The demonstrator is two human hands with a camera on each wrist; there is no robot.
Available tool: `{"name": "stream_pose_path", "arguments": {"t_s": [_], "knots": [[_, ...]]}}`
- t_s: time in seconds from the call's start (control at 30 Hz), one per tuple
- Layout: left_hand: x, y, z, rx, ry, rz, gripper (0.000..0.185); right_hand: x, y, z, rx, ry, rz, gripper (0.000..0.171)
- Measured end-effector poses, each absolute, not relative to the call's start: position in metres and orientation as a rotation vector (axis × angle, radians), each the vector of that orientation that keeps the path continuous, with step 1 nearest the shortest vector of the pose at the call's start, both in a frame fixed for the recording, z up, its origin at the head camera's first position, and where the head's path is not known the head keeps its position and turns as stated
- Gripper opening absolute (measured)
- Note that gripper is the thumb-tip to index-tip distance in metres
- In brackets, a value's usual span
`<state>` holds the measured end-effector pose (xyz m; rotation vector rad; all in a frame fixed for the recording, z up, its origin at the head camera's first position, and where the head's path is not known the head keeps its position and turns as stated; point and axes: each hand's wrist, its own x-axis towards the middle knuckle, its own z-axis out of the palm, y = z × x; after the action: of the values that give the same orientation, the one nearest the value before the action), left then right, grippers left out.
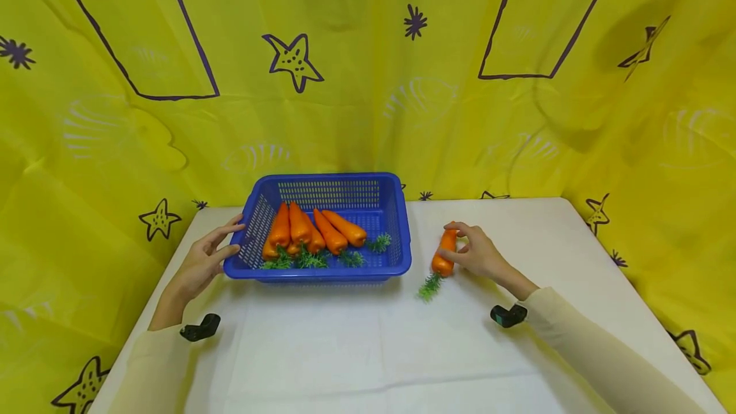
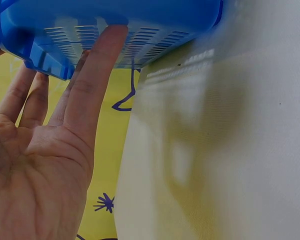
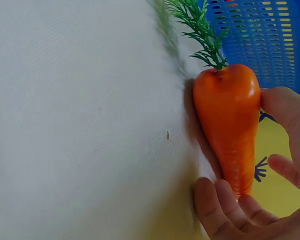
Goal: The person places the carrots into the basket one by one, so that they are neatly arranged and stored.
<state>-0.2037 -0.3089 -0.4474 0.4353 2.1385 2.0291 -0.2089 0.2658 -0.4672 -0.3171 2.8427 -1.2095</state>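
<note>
A blue plastic basket (image 1: 317, 271) with slotted walls stands toward the back of the table. Inside lie several orange toy carrots (image 1: 330, 233) with green leafy tops, mostly at the left and middle. At the basket's left side, my left hand (image 1: 198, 267) touches the rim with extended fingers; in the left wrist view a long finger (image 2: 87, 95) reaches up to the rim. To the right of the basket, one toy carrot (image 3: 227, 120) lies on the table, leaves toward me. My right hand (image 1: 480, 254) holds it between thumb and fingers, with fingertips (image 3: 205, 190) near its narrow end.
A white cloth covers the table (image 1: 322, 350), with a crease across its front part. Yellow curtains (image 1: 356, 120) printed with purple stars and frames hang close behind the basket and along both sides. A black device (image 1: 508, 316) sits at each wrist.
</note>
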Motion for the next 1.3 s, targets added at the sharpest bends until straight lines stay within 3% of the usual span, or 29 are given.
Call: {"name": "stream_pose_path", "arguments": {"t_s": [0.67,1.3], "knots": [[-0.205,-0.309,-0.446,0.421,2.171,2.000,0.049,-0.219,0.258,-0.456,-0.198,2.582,-1.264,0.066],[-0.205,-0.309,-0.447,0.435,2.135,2.029,0.048,-0.222,0.256,-0.452,-0.279,2.545,-1.231,0.068]]}}
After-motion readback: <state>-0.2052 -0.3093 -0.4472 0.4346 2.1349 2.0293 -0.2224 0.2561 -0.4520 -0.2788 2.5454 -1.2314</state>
